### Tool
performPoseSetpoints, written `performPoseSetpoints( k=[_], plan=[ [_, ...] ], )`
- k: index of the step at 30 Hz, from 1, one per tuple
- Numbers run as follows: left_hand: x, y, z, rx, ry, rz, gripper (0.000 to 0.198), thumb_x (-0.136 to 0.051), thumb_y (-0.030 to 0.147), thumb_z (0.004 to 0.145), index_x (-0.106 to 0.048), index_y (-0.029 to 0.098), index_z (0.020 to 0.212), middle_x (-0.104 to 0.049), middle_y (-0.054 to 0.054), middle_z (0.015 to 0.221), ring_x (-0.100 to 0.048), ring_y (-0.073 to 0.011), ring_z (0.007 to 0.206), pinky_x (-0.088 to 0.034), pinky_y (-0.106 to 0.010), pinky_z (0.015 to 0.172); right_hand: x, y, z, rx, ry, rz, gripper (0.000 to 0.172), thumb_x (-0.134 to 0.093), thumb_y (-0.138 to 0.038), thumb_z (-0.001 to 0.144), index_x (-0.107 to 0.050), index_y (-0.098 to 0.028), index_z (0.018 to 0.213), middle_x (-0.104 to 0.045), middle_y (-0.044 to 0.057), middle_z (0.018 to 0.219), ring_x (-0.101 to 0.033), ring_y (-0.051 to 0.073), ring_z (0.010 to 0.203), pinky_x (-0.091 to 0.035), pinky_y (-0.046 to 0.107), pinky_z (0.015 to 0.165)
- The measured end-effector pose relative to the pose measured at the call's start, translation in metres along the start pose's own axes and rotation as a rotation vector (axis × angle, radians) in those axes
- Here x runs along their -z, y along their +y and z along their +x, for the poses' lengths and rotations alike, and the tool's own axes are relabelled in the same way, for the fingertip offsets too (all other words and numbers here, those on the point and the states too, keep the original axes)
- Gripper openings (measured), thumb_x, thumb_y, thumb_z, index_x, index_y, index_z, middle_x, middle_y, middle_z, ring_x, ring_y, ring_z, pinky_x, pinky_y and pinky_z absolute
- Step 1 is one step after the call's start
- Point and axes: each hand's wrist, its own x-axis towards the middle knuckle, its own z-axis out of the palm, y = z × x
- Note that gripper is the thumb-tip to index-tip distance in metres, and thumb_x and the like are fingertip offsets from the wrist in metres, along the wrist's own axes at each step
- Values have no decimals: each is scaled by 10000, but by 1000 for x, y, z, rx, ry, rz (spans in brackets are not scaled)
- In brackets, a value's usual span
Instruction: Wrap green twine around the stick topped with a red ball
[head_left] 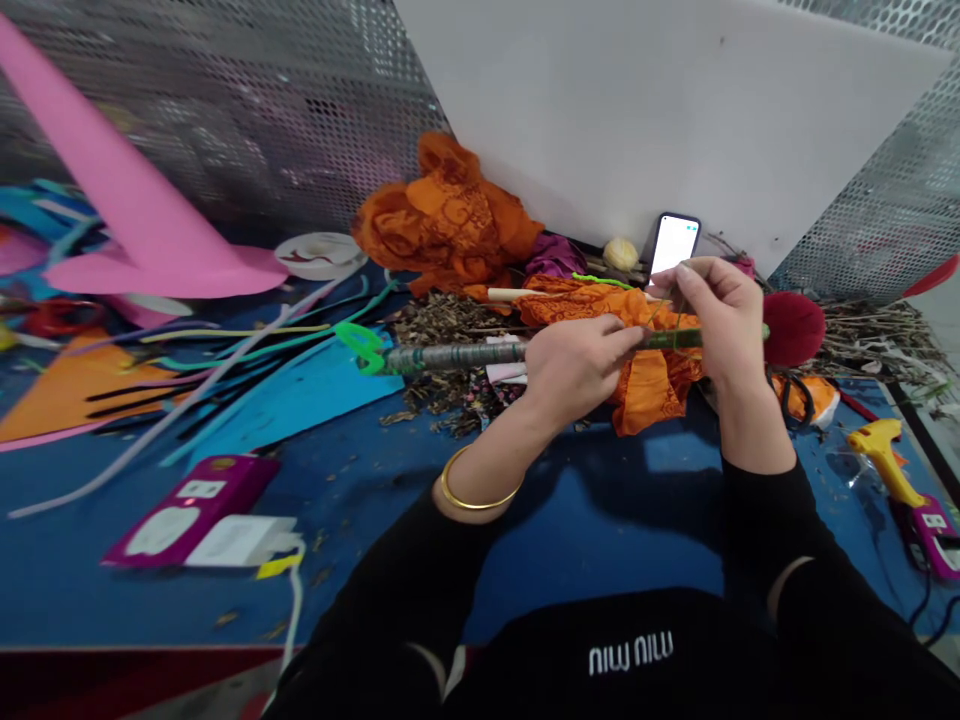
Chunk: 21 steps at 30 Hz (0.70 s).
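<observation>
A long stick, wrapped in grey with green bands, lies level across the middle of the view. A bright green curled pipe-cleaner shape tips its left end. My left hand is closed around the stick, with thumb and forefinger pointing right along its green part. Above that part, my right hand pinches a thin green strand that loops down around the stick. The stick's right end passes behind my right hand, close to a red rounded piece. Crumpled orange fabric lies beneath.
Behind stand a lit phone, bunched orange fabric and a white board. Pipe cleaners, a pink cone hat and a purple power strip occupy the left. A yellow glue gun lies right.
</observation>
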Motion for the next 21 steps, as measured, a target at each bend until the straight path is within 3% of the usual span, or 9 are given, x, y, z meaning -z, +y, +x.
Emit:
performPoseSetpoints(
  k=[3,7,10,12,18,21],
  plan=[
    [7,-9,1,106,40,-64,382,-598,234,958,-805,301,1271,-832,-27,1059,-762,-210,882,-442,-303,638,21,-15,2,-30,28,18,237,-766,-431,894,-689,-219,822,-773,12,842,-687,101,668,-536,223,569],
    [21,-22,1,245,87,-92,371,-640,261,955,-804,325,1281,-835,-19,1149,-772,-233,1012,-519,-308,752,56,-34,3,-18,49,-96,191,-773,-297,850,-672,-192,726,-641,-32,628,-466,34,422,-309,200,392],
    [31,-28,1,325,67,-110,386,-669,252,941,-799,342,1293,-832,-9,1181,-771,-244,1054,-543,-319,803,81,-41,7,-37,27,-163,67,-781,-191,767,-726,-163,739,-559,-49,543,-374,21,383,-177,233,378],
    [37,-33,1,355,43,-126,393,-690,239,926,-802,347,1287,-832,-9,1186,-771,-255,1078,-548,-331,836,94,-40,12,-28,93,-113,68,-778,-148,709,-760,-150,775,-564,-38,539,-365,27,386,-142,249,389],
    [42,-44,0,458,-35,-368,361,-768,242,839,-850,304,1185,-846,-32,1133,-778,-292,1059,-570,-365,908,120,-13,38,-32,462,307,81,-661,-104,773,-728,-146,757,-596,-28,595,-241,19,377,-113,230,391],
    [39,-44,1,493,-64,-674,359,-778,262,786,-866,217,1131,-854,-61,997,-782,-260,877,-594,-339,794,128,11,53,-35,589,298,63,-671,-105,768,-716,-147,753,-640,-2,652,-421,44,472,-282,190,436]
  ],
)
